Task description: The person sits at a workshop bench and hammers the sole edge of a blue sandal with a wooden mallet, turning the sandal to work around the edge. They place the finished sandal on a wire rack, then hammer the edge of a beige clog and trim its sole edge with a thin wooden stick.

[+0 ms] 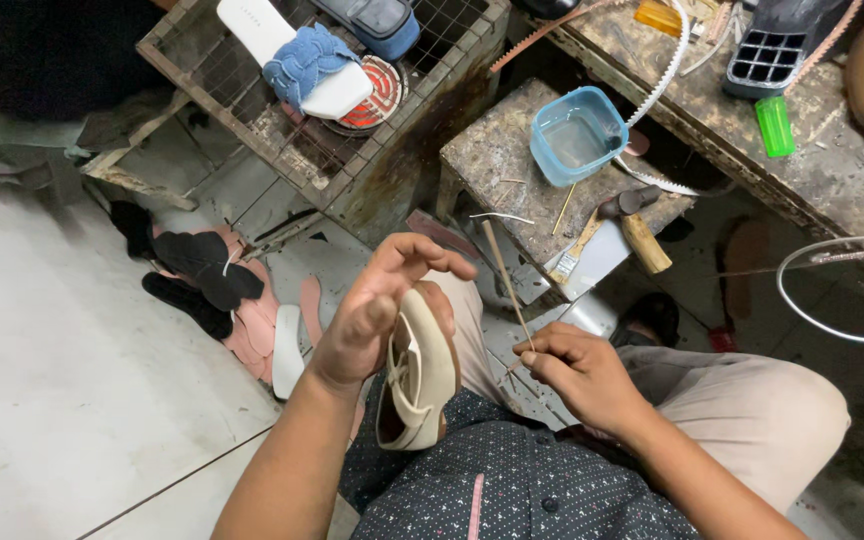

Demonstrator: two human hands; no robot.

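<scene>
Cataloguing from left to right:

1. Sole cut-outs (202, 285), black and pink, flat on the pale floor at 9 o'clock from the hands, loosely heaped, some overlapping.

2. Wire crate (322, 110), rusted, at 11 o'clock. Holds a white sandal with a blue knotted strap (302, 62), a round red-and-white tin partly under it, and a blue-grey sandal at the top edge.

3. Left hand (377, 315), fingers half curled and spread, palm pressed against the cream shoe's side; thumb and fingertips reach over its upper edge. Firm cradling hold, not a full clench.

4. Cream shoe (417, 375), centre of view, standing on edge on the lap between the left hand and the dark dotted shirt. Judged light, with a stiffish sole and soft, pliable straps; best held by the sole edge and body, since the thin straps would likely crease or pull.

5. Thin stick (507, 290), pale, slanting up toward 12 o'clock, just beside the shoe.

6. Right hand (582, 375), at 3 o'clock of the shoe, fingers closed in a pinch around the stick's lower end.

7. Small tabletop (512, 150), stained, at 1 o'clock. Carries a blue plastic tub (577, 135), a hammer (637, 230) with a wooden handle, and a brush (574, 250).

8. Larger tabletop (832, 170), at 2 o'clock. Carries a green lighter (775, 125), a dark gridded tray, and a tan shoe at the right edge. A white wire loop (802, 300) hangs below.
</scene>
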